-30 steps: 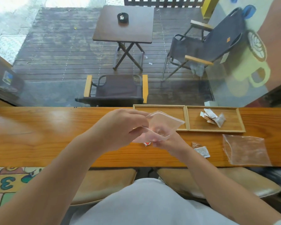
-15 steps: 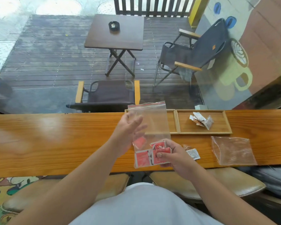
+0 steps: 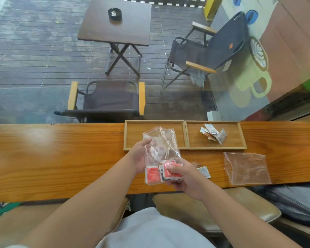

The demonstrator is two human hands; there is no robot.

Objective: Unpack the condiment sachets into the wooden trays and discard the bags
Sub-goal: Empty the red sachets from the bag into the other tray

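A clear plastic bag (image 3: 159,145) stands upright over the counter's front half, with red sachets (image 3: 153,176) in its bottom. My right hand (image 3: 184,178) pinches the bag's lower right corner around the sachets. My left hand (image 3: 140,156) lies against the bag's left side, fingers around it. Behind the bag sit two wooden trays side by side: the left tray (image 3: 132,135) holds nothing, the right tray (image 3: 238,138) holds a small pile of white and brown sachets (image 3: 213,134).
An empty clear bag (image 3: 247,168) lies flat on the wooden counter (image 3: 61,158) at the right. Two loose sachets (image 3: 203,170) lie just right of my right hand. Stools stand below the counter. A window with patio furniture is behind.
The bag's top has crumpled and leaned a little. My left hand has closed in against the bag's left side. My right hand still holds the bottom with the red sachets.
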